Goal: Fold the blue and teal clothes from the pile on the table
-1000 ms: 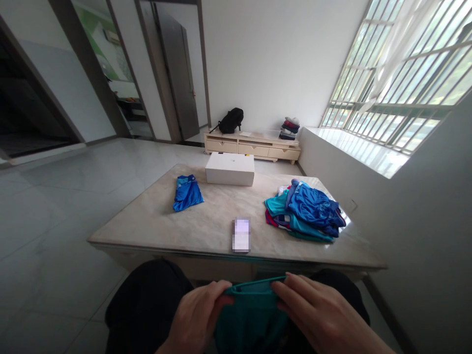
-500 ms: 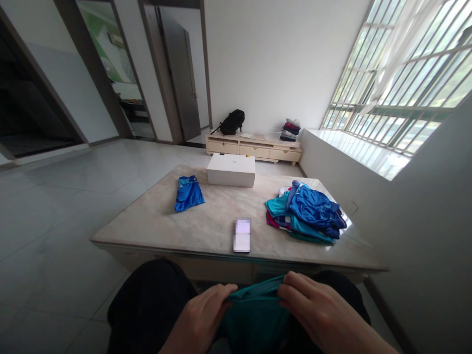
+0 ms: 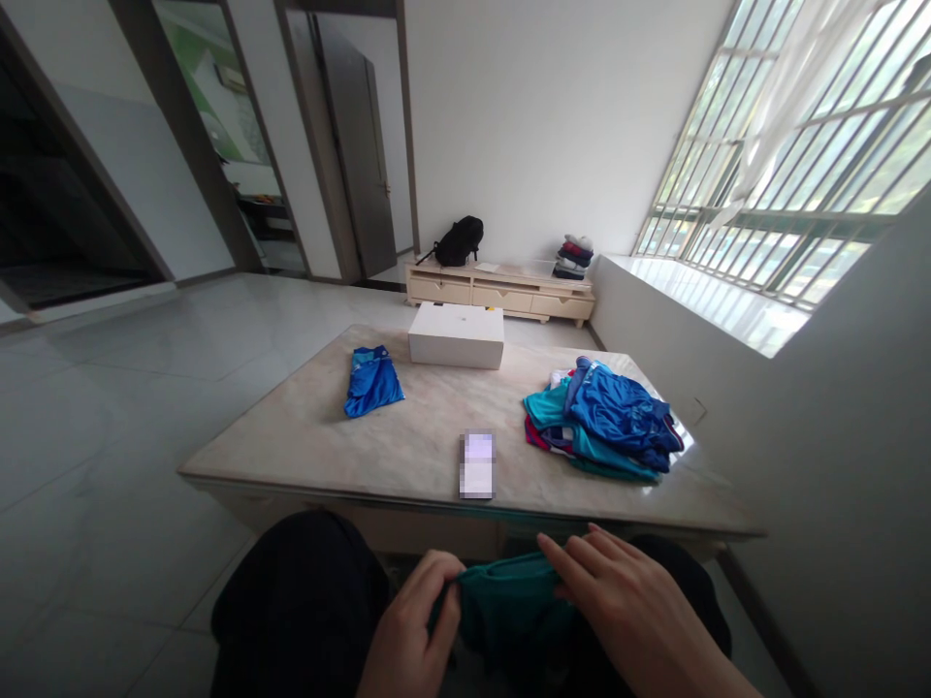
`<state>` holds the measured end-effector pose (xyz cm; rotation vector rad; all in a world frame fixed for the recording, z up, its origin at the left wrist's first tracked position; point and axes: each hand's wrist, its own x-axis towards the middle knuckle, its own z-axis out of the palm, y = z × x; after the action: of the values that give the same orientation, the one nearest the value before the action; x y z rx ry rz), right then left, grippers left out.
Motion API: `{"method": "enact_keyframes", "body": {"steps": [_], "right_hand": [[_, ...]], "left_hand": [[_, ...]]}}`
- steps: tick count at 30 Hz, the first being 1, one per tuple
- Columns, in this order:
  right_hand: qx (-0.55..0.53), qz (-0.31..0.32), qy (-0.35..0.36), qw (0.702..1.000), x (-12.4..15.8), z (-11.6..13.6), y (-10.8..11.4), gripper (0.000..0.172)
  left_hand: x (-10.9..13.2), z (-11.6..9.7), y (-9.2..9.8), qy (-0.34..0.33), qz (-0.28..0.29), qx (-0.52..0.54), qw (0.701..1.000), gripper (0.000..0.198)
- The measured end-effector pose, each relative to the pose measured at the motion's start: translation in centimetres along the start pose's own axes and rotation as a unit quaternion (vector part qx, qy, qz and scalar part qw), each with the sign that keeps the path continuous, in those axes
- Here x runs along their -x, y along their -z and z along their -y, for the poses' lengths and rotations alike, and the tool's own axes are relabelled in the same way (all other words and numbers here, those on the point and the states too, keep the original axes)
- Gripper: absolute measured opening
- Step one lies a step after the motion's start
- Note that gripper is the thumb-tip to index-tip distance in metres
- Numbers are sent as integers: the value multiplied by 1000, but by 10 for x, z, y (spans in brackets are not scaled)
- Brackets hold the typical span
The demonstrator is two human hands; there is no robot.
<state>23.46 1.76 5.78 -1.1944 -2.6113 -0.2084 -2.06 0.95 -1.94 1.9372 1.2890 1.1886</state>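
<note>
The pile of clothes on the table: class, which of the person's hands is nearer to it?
Right. The right hand lies just below the pile of clothes; the left hand sits farther left.

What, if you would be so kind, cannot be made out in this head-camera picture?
- Teal garment: lower part cut off by the bottom edge, partly covered by left hand and right hand.
- Flat item on the table: blurred out.
- Folded stack on the far cabinet: too small.

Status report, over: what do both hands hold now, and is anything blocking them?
Left hand and right hand both grip teal garment over lap. Nothing blocking; table edge ahead.
</note>
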Motion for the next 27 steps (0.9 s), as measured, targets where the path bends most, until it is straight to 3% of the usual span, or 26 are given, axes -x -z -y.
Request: {"method": "enact_keyframes", "body": {"steps": [2,4,6,9,12,15,18,21,24,27], "right_hand": [[-17,5,-32,999,-2,4,0,36],[-38,-8,-44,998,-4,6,4,29],[-48,-48,-45,997,-3,7,12,26],[-53,-96,-46,993,1,6,26,21],[-51,-122,-31,991,6,3,36,25],[-47,-145,-29,988,9,1,40,25],[-54,-143,-47,987,12,0,40,22],[-60,-137,-55,987,13,0,37,21],[-65,-127,-57,988,14,2,35,20],[-68,-122,-56,989,13,5,33,19]], "left_hand": [[0,1,-7,-14,-49,-7,999,15],[2,7,-13,-37,-73,-21,996,17],[5,17,-13,-102,-82,-66,989,21],[7,31,-1,-247,-76,-178,949,26],[5,39,13,-308,-33,-231,922,30],[-3,41,22,-281,19,-184,942,25],[-10,40,23,-166,124,-71,976,25],[-13,34,23,-62,189,-7,980,29],[-11,24,23,-33,175,0,984,25],[-7,15,15,-17,110,-4,994,23]]}}
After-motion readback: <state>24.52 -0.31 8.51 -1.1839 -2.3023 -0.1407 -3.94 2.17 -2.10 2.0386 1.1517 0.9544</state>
